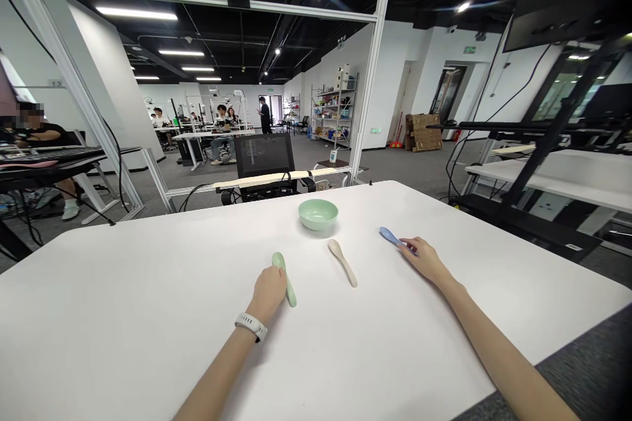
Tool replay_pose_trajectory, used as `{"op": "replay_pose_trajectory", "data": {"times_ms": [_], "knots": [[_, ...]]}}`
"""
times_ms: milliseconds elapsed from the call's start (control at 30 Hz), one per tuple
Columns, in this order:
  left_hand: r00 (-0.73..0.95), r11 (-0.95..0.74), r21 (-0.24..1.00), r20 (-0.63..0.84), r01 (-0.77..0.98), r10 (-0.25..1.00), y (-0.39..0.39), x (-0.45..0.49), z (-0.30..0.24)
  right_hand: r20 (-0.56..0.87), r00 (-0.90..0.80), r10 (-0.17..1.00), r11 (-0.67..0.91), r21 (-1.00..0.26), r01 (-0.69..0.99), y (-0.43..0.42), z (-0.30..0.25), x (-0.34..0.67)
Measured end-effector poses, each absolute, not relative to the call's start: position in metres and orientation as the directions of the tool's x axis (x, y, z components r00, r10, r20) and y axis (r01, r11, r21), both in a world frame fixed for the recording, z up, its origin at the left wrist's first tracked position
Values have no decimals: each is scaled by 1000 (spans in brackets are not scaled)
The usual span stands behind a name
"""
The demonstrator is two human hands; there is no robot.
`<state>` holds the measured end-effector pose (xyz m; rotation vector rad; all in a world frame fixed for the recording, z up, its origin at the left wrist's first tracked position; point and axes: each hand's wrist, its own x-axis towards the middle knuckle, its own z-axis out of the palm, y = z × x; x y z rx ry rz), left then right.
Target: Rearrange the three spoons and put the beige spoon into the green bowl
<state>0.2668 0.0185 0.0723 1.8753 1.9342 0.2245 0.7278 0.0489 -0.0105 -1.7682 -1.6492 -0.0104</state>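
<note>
**Item 1:** left hand (pixel 268 293), wearing a white wristwatch (pixel 251 325). Fingers lie against the middle of a mint-green spoon (pixel 288 287); the spoon's bowl and handle tip show on either side. Whether the hand is clamped on it cannot be told.

**Item 2:** right hand (pixel 424 260). Fingertips rest at the handle of a blue spoon (pixel 390 235), whose bowl points away from the hand. Closure cannot be told either.

**Item 3:** beige spoon (pixel 343 263), untouched, lying between the hands.

**Item 4:** mint-green bowl (pixel 318 214), upright and apart from all three spoons, farther out on the white tabletop (pixel 148 316).

**Handling note:** the spoons lie flat on a smooth surface, so they will likely lift most securely with the fingers closed around the handle, not pressed on top, where a light spoon may slide.

**Background:** a metal shelving unit (pixel 334 108) stands beyond the tabletop, with seated co-workers (pixel 222 122) farther back.
</note>
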Motion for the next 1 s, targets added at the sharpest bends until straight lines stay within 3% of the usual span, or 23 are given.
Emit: {"op": "replay_pose_trajectory", "data": {"times_ms": [633, 833, 1000], "knots": [[9, 56, 396, -161, 917, 987, 22, 266, 68, 449, 222, 865, 35, -495, 868, 49, -12, 731], [49, -55, 345, 25, 937, 998, 23, 235, 74, 527, 239, 815, 45, -470, 882, 49, -5, 727], [83, -137, 237, 222, 962, 971, 17, 152, 94, 583, 106, 806, 172, -401, 900, 59, 14, 692]]}}
